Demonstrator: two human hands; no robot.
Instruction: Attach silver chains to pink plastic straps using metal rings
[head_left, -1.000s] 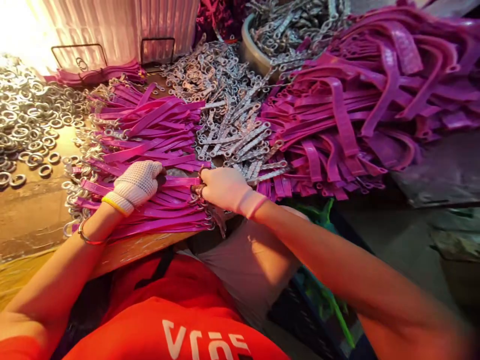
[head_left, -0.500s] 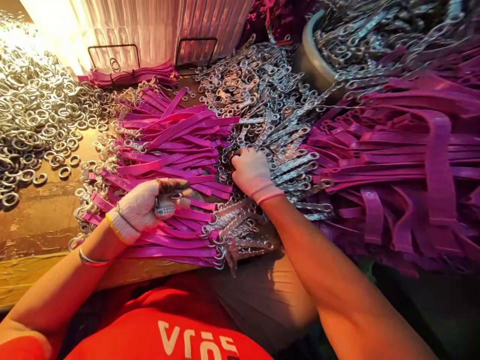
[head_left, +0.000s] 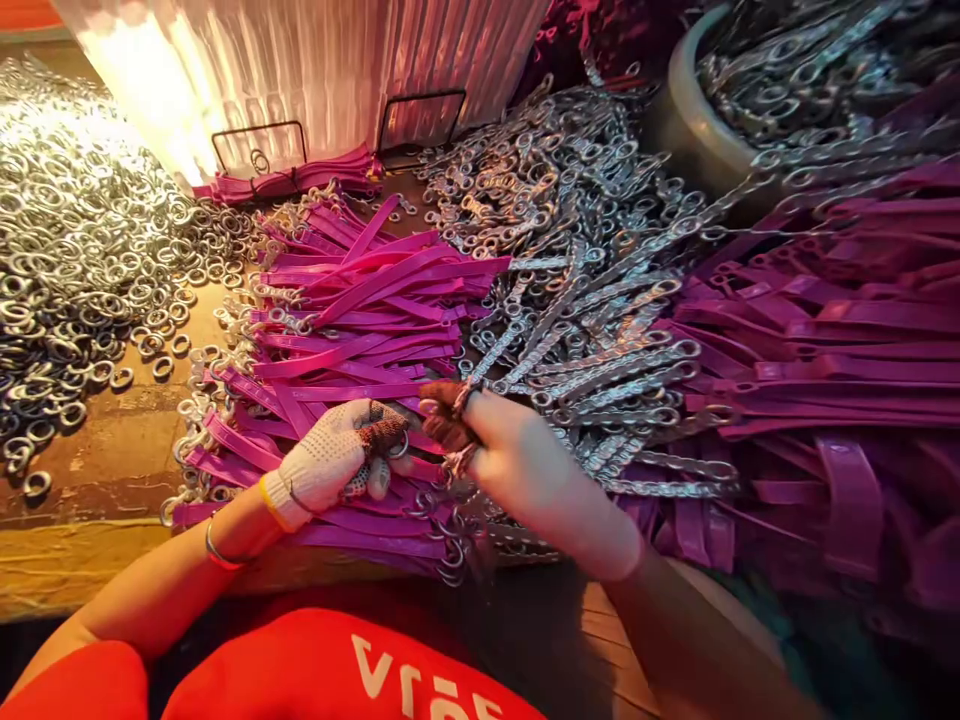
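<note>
A: Centre of the frame, and the left hand [head_left: 330, 460] has its fingertips pinched together on a silver ring [head_left: 406, 444], right over the pink straps [head_left: 360, 340]!
B: And the right hand [head_left: 525, 468]?
A: Just beside it, fingers curled inward; whether they're clamped on anything, I can't tell.
B: Loose rings [head_left: 82, 300] crowd the left of the frame, braided strips [head_left: 637, 365] fan out right of centre, purple straps [head_left: 851, 490] heap at lower right!

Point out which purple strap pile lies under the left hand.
The middle pile, metal rings along its left edge; the small bundle sits before the ribbed panel, the third pile at far right.
</note>
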